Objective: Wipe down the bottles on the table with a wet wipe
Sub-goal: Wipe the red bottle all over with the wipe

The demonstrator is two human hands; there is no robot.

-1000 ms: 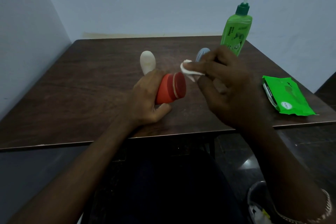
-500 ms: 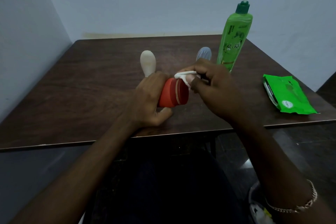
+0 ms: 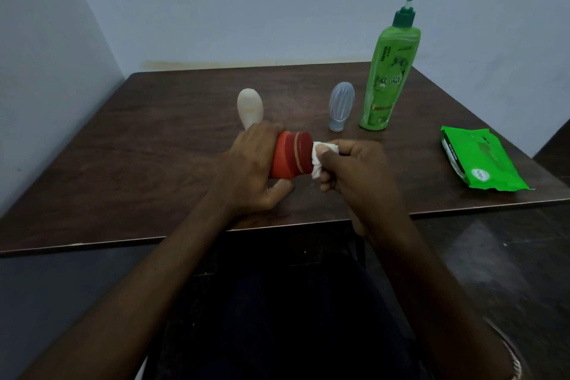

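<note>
My left hand [image 3: 251, 166] grips a red bottle [image 3: 290, 155] that lies on its side just above the dark wooden table [image 3: 154, 163], its red end pointing right. Bunched between the fingers of my right hand [image 3: 354, 168] is a white wet wipe [image 3: 317, 160], pressed against that end of the red bottle. A small cream bottle [image 3: 249, 108] stands behind my left hand. Further right stand a small bluish translucent bottle [image 3: 340, 106] and a tall green pump bottle [image 3: 390, 71].
A green pack of wet wipes [image 3: 478, 160] lies flat near the table's right edge. Pale walls close in behind and to the left of the table. The table's front edge runs just below my wrists.
My right hand came down from in front of the bluish bottle and brought the wipe onto the end of the red bottle. My left hand kept its grip and tilted the bottle flatter.
</note>
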